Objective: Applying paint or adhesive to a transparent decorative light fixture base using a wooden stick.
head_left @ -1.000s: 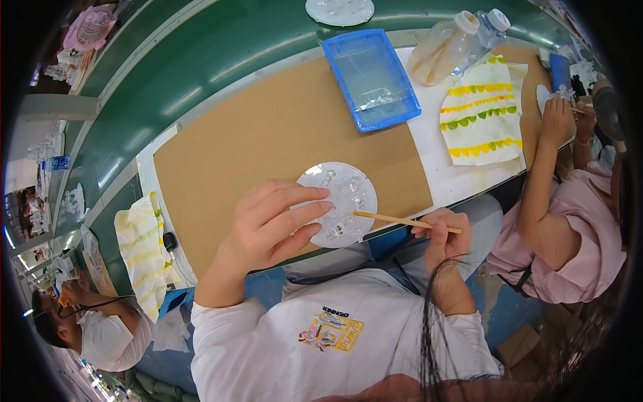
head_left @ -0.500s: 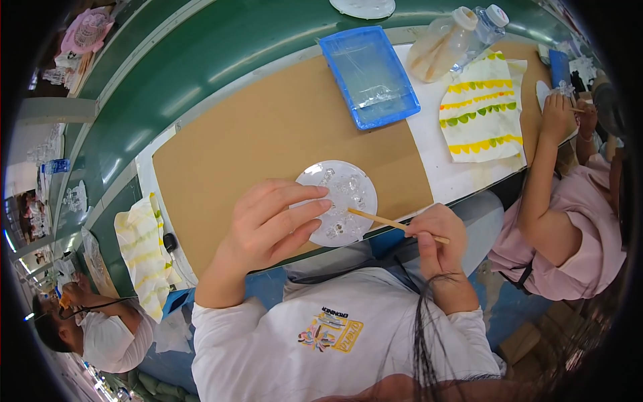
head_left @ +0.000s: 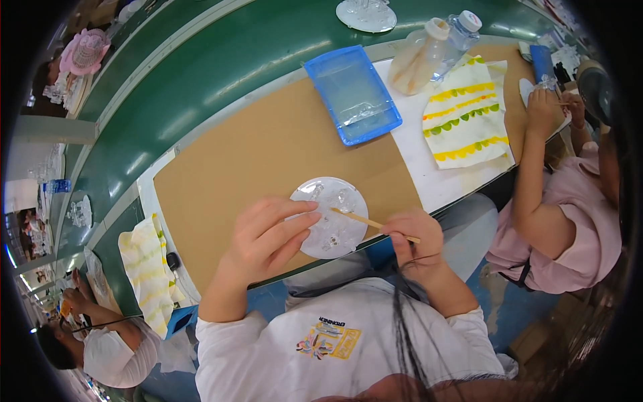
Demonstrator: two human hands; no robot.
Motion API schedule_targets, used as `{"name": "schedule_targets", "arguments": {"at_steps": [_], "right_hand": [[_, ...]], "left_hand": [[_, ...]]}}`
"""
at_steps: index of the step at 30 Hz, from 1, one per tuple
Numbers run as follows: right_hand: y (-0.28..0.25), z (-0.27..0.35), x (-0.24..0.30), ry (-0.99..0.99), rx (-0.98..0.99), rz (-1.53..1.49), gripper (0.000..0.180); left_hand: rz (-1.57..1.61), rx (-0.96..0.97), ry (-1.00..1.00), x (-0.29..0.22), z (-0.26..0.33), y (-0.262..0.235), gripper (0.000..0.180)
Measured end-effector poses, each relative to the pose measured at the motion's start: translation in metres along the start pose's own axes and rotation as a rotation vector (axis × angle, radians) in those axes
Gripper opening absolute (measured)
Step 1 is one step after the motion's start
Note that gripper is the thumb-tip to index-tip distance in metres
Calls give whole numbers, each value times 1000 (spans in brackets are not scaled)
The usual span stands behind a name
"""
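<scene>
Centre: plate (head_left: 320, 183) holding clear pieces (head_left: 333, 238). Left hand (head_left: 258, 231) half-curled at its nine o'clock, grip unclear; right hand (head_left: 416, 241) pinching stick (head_left: 362, 219) from four. Filmy-looking blue tray (head_left: 374, 134), twelve; cloudy bottle (head_left: 415, 63), one.

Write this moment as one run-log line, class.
Left hand: at white plate | right hand: holds wooden stick, tip over plate | nearby: blue tray, patterned cloth

Free passage beyond and left of the white plate (head_left: 357, 198).
Bare brown board (head_left: 234, 147) stretches there; the left hand (head_left: 262, 236) overhangs the plate's left edge, the right hand (head_left: 416, 240) and wooden stick (head_left: 365, 220) bar its right, and a blue tray (head_left: 372, 133) stands beyond.
</scene>
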State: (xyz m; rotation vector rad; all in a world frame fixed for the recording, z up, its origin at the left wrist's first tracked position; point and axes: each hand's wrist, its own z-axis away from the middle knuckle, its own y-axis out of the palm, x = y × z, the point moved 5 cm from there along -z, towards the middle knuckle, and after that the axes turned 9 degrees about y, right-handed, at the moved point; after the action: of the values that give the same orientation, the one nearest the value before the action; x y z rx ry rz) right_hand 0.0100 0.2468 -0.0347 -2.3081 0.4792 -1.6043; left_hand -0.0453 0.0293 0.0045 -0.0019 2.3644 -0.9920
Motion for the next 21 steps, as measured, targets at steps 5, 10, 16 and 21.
{"name": "schedule_targets", "arguments": {"at_steps": [5,10,16,21], "right_hand": [[-6,-3,1,17,-11,-16,7],[-12,2,14,-105,25,88,9],[-15,5,18,-93,25,145,3],[-5,-2,0,139,25,11,3]], "left_hand": [[-10,-12,-35,0,-1,-1,30],[-8,-35,-26,1,1,1,29],[-6,-34,-27,0,-1,0,29],[0,-47,-17,0,1,0,30]]}}
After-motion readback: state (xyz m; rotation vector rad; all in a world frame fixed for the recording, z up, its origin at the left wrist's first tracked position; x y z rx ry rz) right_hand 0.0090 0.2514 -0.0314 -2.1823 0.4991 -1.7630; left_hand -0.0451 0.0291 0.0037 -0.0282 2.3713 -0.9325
